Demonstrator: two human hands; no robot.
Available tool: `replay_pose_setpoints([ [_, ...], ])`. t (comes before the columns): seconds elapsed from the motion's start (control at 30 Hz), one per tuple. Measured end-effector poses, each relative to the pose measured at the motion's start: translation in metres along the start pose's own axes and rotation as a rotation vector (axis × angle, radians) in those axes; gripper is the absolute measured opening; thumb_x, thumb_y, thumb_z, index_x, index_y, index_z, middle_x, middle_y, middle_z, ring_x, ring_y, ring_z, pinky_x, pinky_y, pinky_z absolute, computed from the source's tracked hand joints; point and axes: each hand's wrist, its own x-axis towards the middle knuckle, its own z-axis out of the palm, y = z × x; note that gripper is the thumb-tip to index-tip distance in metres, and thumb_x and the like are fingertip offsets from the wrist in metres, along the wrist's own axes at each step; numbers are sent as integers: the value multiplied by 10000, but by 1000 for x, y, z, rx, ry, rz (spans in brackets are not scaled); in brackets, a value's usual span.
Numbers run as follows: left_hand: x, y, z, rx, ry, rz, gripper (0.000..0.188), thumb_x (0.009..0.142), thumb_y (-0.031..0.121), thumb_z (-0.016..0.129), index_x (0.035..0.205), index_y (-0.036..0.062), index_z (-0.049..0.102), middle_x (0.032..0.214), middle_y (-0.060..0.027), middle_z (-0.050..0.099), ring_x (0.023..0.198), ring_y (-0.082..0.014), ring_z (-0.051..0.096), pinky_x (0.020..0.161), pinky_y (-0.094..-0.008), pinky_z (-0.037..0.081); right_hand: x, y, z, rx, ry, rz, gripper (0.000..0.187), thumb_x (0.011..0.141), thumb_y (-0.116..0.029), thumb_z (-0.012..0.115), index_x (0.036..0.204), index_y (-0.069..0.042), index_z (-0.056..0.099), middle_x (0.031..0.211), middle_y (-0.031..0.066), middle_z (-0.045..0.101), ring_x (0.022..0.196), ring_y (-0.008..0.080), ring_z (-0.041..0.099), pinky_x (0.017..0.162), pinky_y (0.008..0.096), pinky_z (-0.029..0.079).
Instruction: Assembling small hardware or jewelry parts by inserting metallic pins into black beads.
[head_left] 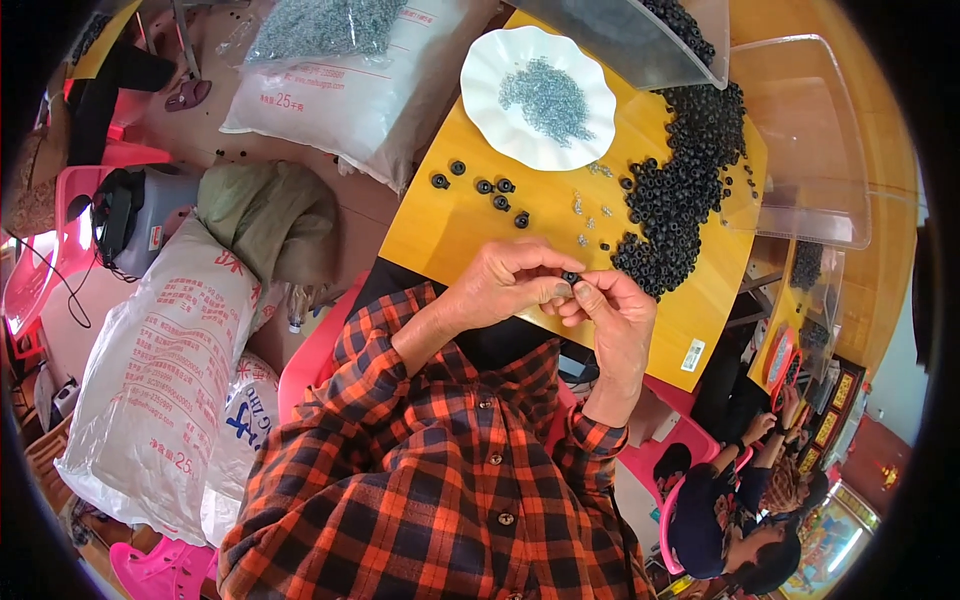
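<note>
Close together over the table's near edge, my left hand (pixel 500 285) and my right hand (pixel 615 310) pinch one small round black part (pixel 571 278) between their fingertips. The fingers cover most of it. Just right of my hands spreads a big pile of black ring-shaped parts (pixel 675 205). A few tiny clear pieces (pixel 580 205) lie loose left of that pile. Farther off, a white scalloped plate (pixel 482 85) holds a heap of small clear, greyish pieces (pixel 550 100). Several separate black parts (pixel 485 187) sit on the yellow table (pixel 430 230) at the left.
Clear plastic bins (pixel 800 140) stand at the table's far and right sides. White sacks (pixel 160 370) rest on the floor to the left, another sack (pixel 320 110) beyond the table's left edge. Pink chairs (pixel 70 240) and other people (pixel 735 500) are around.
</note>
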Motion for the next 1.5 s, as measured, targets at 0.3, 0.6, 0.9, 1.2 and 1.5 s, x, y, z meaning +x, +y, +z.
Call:
replay_pose_setpoints([
  [0.3, -1, 19, -6, 740, 139, 260, 187, 777, -20, 717, 958, 19, 686, 817, -90, 670, 706, -183, 672, 614, -261, 534, 1, 3, 15, -129, 65, 16, 126, 908, -56, 645, 981, 46, 657, 797, 75, 675, 659, 109, 633, 598, 226, 522],
  [0.6, -3, 23, -33, 1106, 396, 417, 247, 705, -37, 767, 934, 24, 696, 862, -87, 592, 697, -197, 607, 583, -287, 495, 3, 17, 12, -261, 90, -76, 160, 909, -67, 647, 1018, 50, 649, 842, 64, 672, 671, 111, 632, 601, 229, 520],
  [0.9, -4, 23, -36, 1120, 427, 380, 249, 722, -28, 757, 959, 18, 697, 848, -90, 571, 705, -207, 594, 583, -294, 481, 9, 18, 11, -398, 114, -102, 146, 905, -68, 650, 1014, 28, 655, 843, 47, 675, 659, 83, 620, 575, 214, 486],
  [1.2, -2, 21, -36, 1221, 427, 381, 244, 711, 7, 750, 946, 31, 689, 851, -92, 573, 774, -267, 605, 649, -353, 506, 11, 21, 17, -523, 156, -233, 71, 856, 6, 655, 917, 42, 647, 782, 63, 651, 623, 100, 629, 572, 222, 473],
  [1.5, -1, 21, -31, 1140, 469, 312, 261, 705, -39, 745, 951, 21, 681, 868, -103, 579, 743, -258, 604, 623, -332, 496, 5, 25, 14, -584, 147, -344, 44, 840, 31, 660, 880, 26, 645, 748, 85, 624, 599, 128, 637, 544, 241, 477],
])
